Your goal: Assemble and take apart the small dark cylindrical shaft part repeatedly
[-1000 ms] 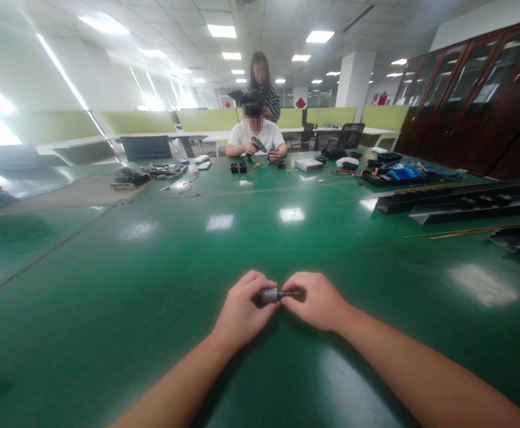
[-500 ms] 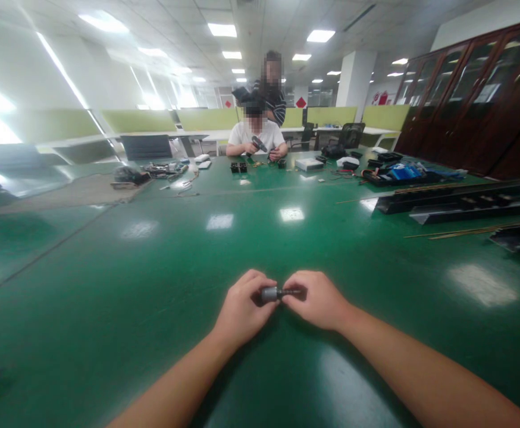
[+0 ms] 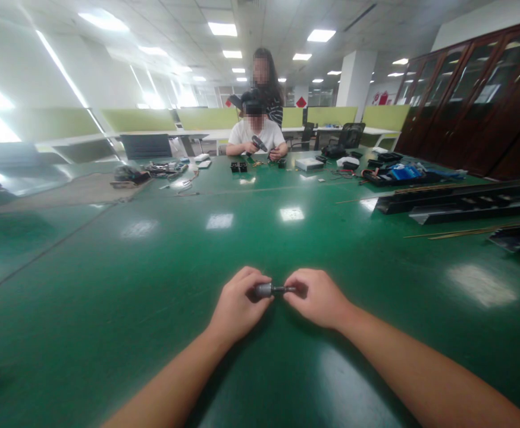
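Just above the green tabletop [image 3: 175,255], my left hand [image 3: 241,306] is closed around a small grey cylinder [image 3: 264,290], thumb on the near side and fingers on the far side. A thin dark shaft [image 3: 278,289] sticks out of the cylinder's right end. My right hand [image 3: 316,299] pinches the free end of this shaft between thumb and fingertips. The piece lies roughly level between both hands. Part of the cylinder's left end is hidden in my left hand, and its exact kind is too small to tell.
Across the table a seated person [image 3: 253,134] holds a drill [image 3: 259,143], with another person [image 3: 266,83] standing behind. Small black parts [image 3: 238,167] lie before them. Long black metal channels [image 3: 474,199] and thin rods [image 3: 465,230] lie at the right; cables [image 3: 187,187] at the far left.
My left hand has shifted slightly left and away from me with the cylinder, widening the gap between my hands. My right hand has barely moved. The standing person's head has moved left.
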### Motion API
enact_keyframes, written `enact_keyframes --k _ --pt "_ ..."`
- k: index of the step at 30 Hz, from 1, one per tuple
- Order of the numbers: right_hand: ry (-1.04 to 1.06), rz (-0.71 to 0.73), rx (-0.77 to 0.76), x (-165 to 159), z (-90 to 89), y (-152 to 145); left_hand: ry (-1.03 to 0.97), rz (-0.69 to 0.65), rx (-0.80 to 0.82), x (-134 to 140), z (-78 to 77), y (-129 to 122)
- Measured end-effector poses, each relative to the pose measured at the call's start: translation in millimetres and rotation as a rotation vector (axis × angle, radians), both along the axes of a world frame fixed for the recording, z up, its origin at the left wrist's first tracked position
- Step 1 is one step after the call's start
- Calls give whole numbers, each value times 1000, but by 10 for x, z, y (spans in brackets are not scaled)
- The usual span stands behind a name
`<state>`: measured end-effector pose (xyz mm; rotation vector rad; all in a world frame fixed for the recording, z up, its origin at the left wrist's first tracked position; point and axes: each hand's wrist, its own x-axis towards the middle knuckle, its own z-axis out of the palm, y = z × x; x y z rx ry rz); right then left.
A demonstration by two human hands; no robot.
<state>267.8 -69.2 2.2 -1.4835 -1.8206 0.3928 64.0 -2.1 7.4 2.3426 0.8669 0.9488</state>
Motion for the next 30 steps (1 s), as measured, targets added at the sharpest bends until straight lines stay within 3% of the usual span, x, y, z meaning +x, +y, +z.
enact_keyframes --k 30 --pt "8 -60 -24 34 16 4 27 39 69 -44 -19 75"
